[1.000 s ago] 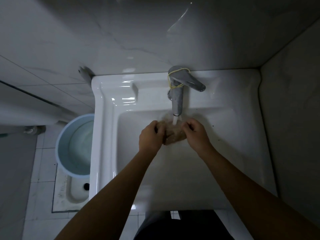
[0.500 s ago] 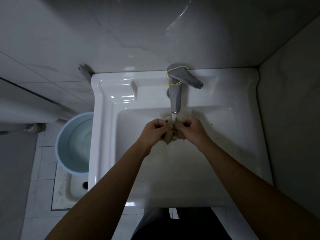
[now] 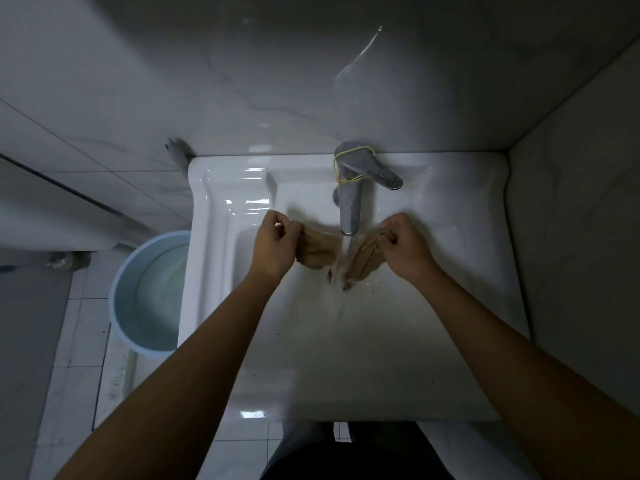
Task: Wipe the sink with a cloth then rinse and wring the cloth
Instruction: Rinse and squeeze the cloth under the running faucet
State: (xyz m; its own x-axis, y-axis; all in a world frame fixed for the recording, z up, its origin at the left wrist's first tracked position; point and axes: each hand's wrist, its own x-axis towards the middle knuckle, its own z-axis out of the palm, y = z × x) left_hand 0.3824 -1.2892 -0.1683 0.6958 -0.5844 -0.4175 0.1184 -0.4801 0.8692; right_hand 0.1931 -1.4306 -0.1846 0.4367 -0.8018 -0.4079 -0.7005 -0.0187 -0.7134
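Note:
A tan cloth (image 3: 318, 249) is stretched out wide under the metal tap (image 3: 349, 199), and water runs from the spout onto its middle. My left hand (image 3: 273, 244) grips the cloth's left end. My right hand (image 3: 403, 245) grips its right end. Both hands are held over the back of the white sink (image 3: 398, 341), just in front of the tap. The cloth's lower edge hangs down into the basin. A yellow rubber band is wound around the tap's lever.
A light blue bucket (image 3: 149, 292) holding water stands on the tiled floor to the left of the sink. Glossy grey wall tiles rise behind the sink and close on its right side. Dark specks dot the basin.
My hands were bunched together on the cloth under the spout; they have pulled apart sideways, spreading the cloth open under the running water.

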